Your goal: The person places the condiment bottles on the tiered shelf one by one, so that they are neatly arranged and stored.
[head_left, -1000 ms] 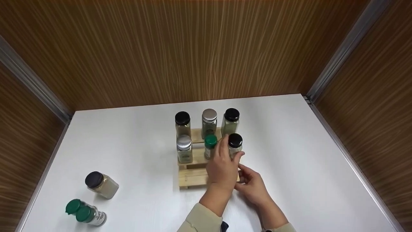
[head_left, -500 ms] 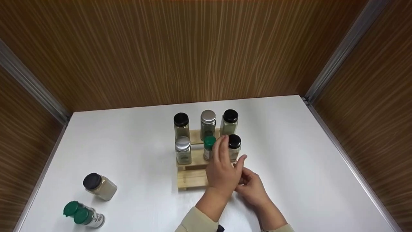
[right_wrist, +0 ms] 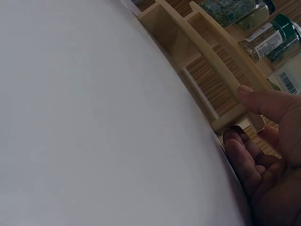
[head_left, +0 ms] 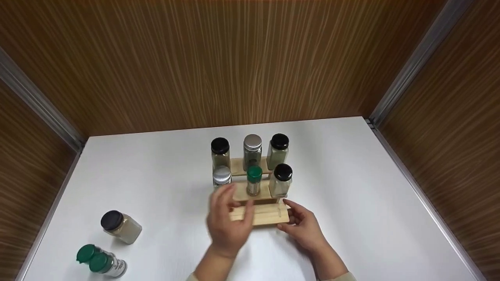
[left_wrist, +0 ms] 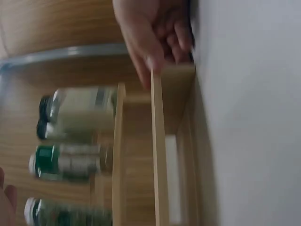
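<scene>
A tiered wooden spice rack (head_left: 261,215) stands on the white table, its lowest shelf bare. My right hand (head_left: 308,229) pinches the right end of that shelf, with the thumb on the front board (right_wrist: 215,61) in the right wrist view. My left hand (head_left: 228,230), fingers extended and slightly blurred, is over the shelf's left part; whether it touches the wood cannot be told. On the middle tier stand a silver-capped jar (head_left: 222,175), partly behind the left hand, a green-capped bottle (head_left: 254,183) and a black-capped jar (head_left: 281,185).
The top tier bears two black-capped jars (head_left: 220,155) and a silver-capped one (head_left: 252,153). At the table's left lie a black-capped jar (head_left: 123,228) and two green-capped bottles (head_left: 114,266). Wood-grain panels (head_left: 234,66) wall the table at the back and sides.
My left hand has moved left and down, away from the black-capped jar on the middle tier, to the rack's left front. The right hand stays at the right end.
</scene>
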The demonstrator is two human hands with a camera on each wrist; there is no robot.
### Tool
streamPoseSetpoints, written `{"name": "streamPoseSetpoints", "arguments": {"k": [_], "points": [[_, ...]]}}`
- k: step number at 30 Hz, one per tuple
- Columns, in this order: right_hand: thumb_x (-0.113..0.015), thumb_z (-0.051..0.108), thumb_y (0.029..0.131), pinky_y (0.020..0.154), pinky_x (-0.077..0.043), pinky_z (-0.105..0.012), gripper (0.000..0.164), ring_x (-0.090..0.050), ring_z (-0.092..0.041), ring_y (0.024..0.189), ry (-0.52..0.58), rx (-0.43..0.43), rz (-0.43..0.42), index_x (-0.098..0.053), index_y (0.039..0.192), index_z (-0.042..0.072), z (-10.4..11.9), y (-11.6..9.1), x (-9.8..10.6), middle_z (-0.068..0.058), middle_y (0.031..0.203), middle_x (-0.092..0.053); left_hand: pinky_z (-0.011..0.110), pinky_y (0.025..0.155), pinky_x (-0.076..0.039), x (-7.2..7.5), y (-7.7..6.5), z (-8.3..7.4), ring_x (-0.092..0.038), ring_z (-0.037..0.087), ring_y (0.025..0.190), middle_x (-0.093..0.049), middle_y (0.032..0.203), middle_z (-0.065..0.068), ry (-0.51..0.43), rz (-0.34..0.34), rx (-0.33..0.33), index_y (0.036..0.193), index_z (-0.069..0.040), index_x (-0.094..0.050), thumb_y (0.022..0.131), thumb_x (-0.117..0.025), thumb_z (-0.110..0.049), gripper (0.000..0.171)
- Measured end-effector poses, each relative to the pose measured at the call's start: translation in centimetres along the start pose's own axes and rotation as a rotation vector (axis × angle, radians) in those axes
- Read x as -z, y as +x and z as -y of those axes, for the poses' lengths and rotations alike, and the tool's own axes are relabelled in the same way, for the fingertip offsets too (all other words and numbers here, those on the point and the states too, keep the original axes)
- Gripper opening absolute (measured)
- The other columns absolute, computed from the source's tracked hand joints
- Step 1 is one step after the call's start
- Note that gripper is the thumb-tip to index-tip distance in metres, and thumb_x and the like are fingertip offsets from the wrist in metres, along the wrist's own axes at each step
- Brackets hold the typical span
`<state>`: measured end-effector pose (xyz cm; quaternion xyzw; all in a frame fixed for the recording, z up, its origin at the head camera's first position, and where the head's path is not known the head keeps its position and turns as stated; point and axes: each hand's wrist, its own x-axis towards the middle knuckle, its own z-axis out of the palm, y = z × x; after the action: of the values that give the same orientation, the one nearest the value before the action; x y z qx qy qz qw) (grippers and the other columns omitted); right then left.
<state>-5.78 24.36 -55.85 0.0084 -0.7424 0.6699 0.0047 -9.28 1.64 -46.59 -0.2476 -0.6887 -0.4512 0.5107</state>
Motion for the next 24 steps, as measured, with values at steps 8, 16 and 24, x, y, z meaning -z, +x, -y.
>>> {"name": "streamPoseSetpoints", "arguments": {"k": [8,16,24], "points": [[-0.082,-0.014,0.08,0.077,-0.057,-0.023,0.077,-0.069,-0.019,0.09,-0.005,-0.022,-0.028,-0.047,0.148,-0.016,0.4,0.1,-0.2,-0.023,0.111,-0.069,0.023,0.091,-0.049,6.1,2.4,3.2,-0.06,0.032,0.097,-0.062,0.11,0.029,0.161,-0.162,0.045,0.115,0.009,-0.067,0.082,-0.077,-0.015,0.043],[-0.083,-0.014,0.079,0.077,-0.057,-0.023,0.077,-0.069,-0.018,0.088,-0.026,-0.019,-0.032,-0.048,0.148,-0.016,0.2,-0.1,0.0,-0.023,0.108,-0.07,0.029,0.103,-0.043,10.6,2.6,4.0,-0.053,0.028,0.12,-0.056,0.128,0.033,0.277,-0.285,0.219,0.12,0.006,-0.067,0.07,-0.085,-0.012,0.057],[-0.082,-0.015,0.08,0.076,-0.057,-0.023,0.076,-0.069,-0.018,0.088,-0.02,-0.015,-0.038,-0.049,0.147,-0.016,0.2,0.3,-0.1,-0.024,0.108,-0.07,0.053,0.12,-0.03,15.0,0.9,5.6,-0.032,0.041,0.147,-0.039,0.155,0.029,0.497,-0.173,0.345,0.148,-0.009,-0.056,0.083,-0.08,-0.07,0.092]]}}
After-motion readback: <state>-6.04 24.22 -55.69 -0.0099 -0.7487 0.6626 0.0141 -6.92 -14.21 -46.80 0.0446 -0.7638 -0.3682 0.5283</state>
